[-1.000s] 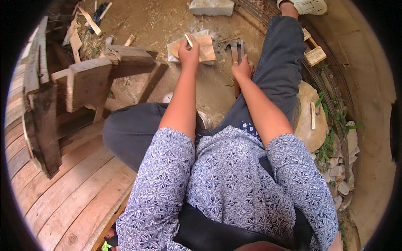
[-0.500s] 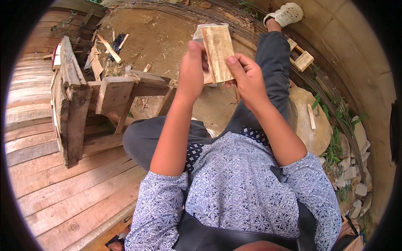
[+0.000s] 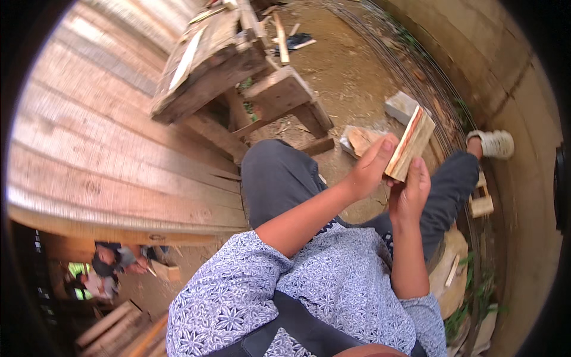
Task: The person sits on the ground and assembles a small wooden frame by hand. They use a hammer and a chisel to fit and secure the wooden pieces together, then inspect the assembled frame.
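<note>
A short wooden block [image 3: 411,144] is held up in front of me, tilted, with a reddish streak along one narrow side. The fingers of my left hand [image 3: 370,169] close on its lower left edge, thumb on top. At the lower end my right hand [image 3: 410,191] grips it too, thumb against the face. Some fingers of both hands are hidden behind the wood. Beyond the hands, a grey block [image 3: 402,107] and a stone with a brownish top [image 3: 361,140] lie on the ground.
A rough wooden bench [image 3: 208,65] stands at the left before a plank wall [image 3: 101,119]. A tall wall [image 3: 505,77] and long thin rods [image 3: 410,56] run along the right. Small nailed wood pieces [image 3: 480,205] lie beside my leg. People [image 3: 110,262] appear at lower left.
The view has swung left, so the bench and my hands sit farther right. The block has been turned from its broad face to show a narrow edge. Both hands still hold it.
</note>
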Tool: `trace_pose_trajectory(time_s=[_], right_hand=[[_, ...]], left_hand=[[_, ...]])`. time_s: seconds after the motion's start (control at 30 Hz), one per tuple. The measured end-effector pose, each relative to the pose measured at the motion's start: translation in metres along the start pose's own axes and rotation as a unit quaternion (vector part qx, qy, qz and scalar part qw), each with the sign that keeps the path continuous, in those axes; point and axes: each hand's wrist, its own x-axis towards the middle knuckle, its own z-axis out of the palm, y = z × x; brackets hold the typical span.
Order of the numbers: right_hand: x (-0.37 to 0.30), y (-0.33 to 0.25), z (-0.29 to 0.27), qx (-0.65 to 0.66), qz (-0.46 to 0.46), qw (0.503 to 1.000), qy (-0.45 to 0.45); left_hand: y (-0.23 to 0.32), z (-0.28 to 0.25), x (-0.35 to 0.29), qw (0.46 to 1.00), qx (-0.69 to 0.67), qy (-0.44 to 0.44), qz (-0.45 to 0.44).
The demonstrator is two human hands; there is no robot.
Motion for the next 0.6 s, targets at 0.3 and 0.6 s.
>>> trace_pose_trajectory(time_s=[0.3, 0.6], right_hand=[[-0.012, 0.027, -0.026, 0.144, 0.162, 0.976, 0.016], [0.004, 0.004, -0.129, -0.208, -0.085, 0.973, 0.049]], left_hand=[[-0.034, -0.03, -0.016, 0.976, 0.201, 0.086, 0.001], [-0.049, -0.015, -0.023, 0.968, 0.217, 0.007, -0.127]])
